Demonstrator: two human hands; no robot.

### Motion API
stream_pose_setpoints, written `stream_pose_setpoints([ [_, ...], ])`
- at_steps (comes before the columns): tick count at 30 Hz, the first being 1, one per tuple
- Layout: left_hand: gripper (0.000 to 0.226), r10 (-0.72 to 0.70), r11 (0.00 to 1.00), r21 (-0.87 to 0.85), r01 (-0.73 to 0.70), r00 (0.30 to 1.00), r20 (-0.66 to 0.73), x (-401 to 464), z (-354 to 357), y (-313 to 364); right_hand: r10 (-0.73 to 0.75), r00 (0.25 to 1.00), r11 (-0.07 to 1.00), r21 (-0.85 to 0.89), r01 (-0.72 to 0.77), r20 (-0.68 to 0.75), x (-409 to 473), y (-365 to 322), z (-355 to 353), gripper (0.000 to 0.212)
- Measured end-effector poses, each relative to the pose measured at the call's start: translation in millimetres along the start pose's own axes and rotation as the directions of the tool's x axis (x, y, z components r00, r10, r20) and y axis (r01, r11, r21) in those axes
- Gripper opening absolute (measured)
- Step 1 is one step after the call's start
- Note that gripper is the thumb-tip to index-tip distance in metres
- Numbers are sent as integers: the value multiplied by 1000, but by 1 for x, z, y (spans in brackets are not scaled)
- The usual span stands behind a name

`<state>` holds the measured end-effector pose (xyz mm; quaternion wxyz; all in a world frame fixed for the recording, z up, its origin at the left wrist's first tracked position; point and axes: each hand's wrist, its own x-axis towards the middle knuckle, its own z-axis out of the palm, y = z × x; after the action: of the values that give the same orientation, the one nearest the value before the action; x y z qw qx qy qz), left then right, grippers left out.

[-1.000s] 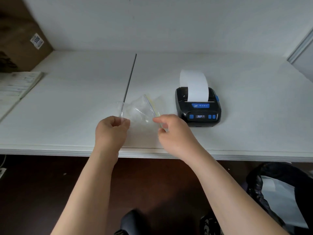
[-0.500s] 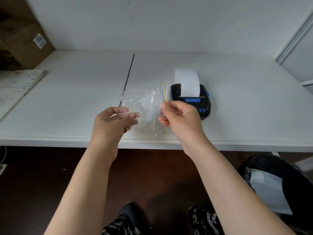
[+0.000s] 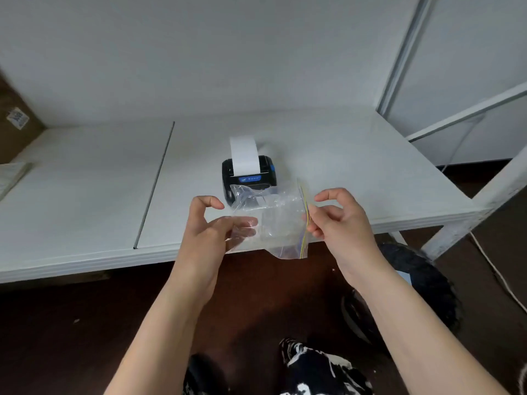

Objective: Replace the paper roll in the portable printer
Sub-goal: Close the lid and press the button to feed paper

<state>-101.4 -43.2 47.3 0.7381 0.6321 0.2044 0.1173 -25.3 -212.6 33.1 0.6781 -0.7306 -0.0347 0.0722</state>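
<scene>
Both bare forearms are extended forward, the left hand [image 3: 208,226] held with fingers slid into a clear plastic bag [image 3: 273,220] and index curled above, while the bag's zip edge is pinched by the right hand [image 3: 339,220].

We see crinkled glossy clear plastic zip bag [image 3: 273,220]; behind bag, black matt plastic printer [image 3: 248,178] feeding smooth white paper strip [image 3: 244,155]; beneath, matt white table [image 3: 85,195].

One printer [image 3: 247,178], one bag [image 3: 273,220], two hands.
</scene>
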Motion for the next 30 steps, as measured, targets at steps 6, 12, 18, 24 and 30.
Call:
stream_pose_setpoints([
  [6,19,14,991,135,-20,999,48,-4,54,-6,-5,999,997,-72,7,32,-3,-1,-72,30],
  [12,14,-3,991,130,-6,998,70,-11,111,-16,-43,995,985,-173,27,-88,-7,6,-133,18],
  [18,21,-53,965,261,25,993,103,-12,173,-37,20,954,965,-243,-97,-300,-7,33,-195,7],
  [24,15,-125,948,314,60,973,192,-10,227,-58,205,876,917,-228,-328,-437,-6,79,-239,12],
  [30,16,-176,943,319,94,955,238,-6,255,-79,337,796,800,-292,-524,-503,2,111,-253,16],
])
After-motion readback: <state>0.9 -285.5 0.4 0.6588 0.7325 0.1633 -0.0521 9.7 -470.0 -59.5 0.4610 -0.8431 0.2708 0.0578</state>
